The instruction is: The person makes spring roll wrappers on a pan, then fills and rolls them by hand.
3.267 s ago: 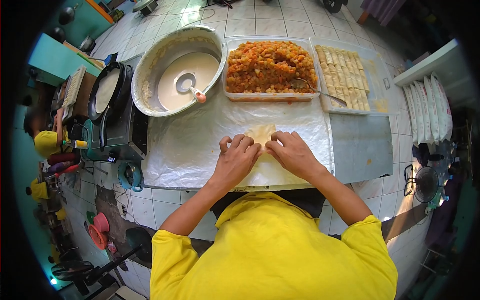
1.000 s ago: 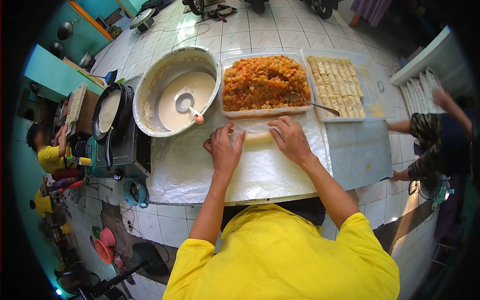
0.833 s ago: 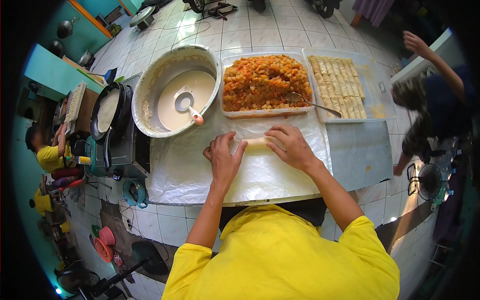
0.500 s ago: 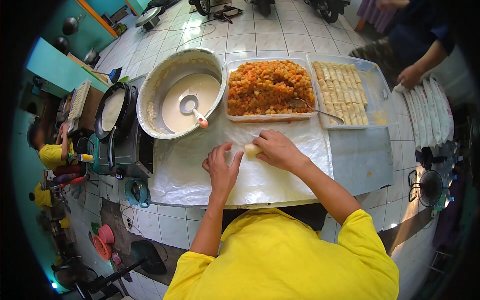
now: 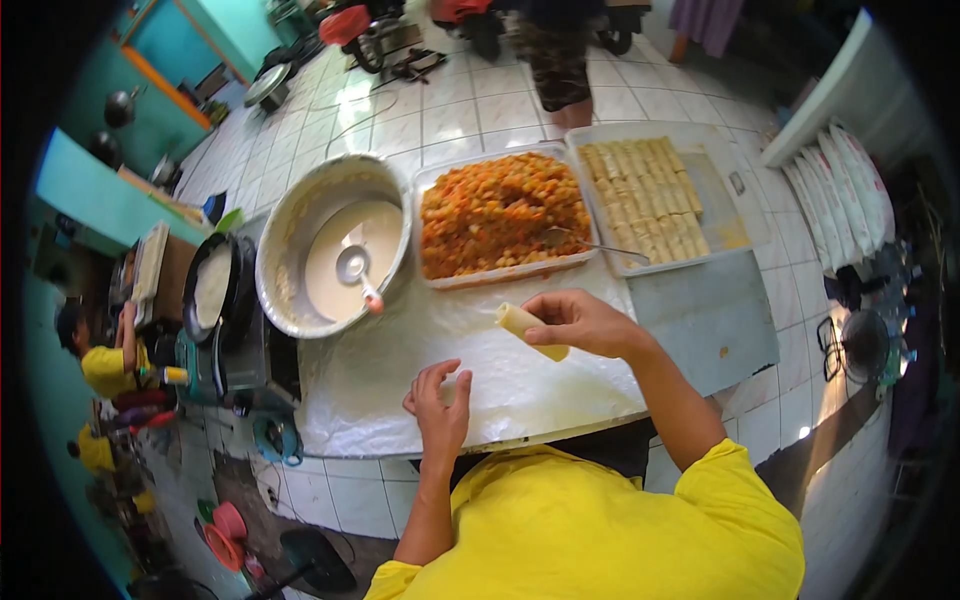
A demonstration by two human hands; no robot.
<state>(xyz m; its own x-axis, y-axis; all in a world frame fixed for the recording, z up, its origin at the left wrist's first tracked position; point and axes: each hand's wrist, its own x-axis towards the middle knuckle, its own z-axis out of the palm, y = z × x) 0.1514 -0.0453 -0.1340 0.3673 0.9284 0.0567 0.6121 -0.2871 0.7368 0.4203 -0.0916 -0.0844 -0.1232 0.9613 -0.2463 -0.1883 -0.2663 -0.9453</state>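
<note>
Lifted above the plastic-covered table (image 5: 540,410), a pale spring roll (image 5: 520,322) is pinched between the thumb and fingers of my right hand (image 5: 590,325). One end of the roll points left. My left hand (image 5: 438,408) hovers low over the sheet or rests on it, holding nothing, thumb and fingers apart and slightly bent. Behind both hands, diced orange-and-yellow filling (image 5: 500,210) is heaped in a plastic tub (image 5: 510,277). A spoon (image 5: 620,252) has its bowl in the filling, its handle reaching over to a second tub (image 5: 745,235). Rows of finished rolls (image 5: 640,195) lie inside that one.
Left of the filling, a large pot (image 5: 275,312) holds pale batter and a ladle (image 5: 353,265). Beside it, a frying pan (image 5: 238,285) sits on a stove. A person in camouflage shorts (image 5: 557,75) stands beyond the tubs. Another in yellow (image 5: 105,370) is at far left.
My right hand has raised the roll off the sheet and moved it right, while my left hand stays low and apart. The other person has walked from the right to behind the tubs.
</note>
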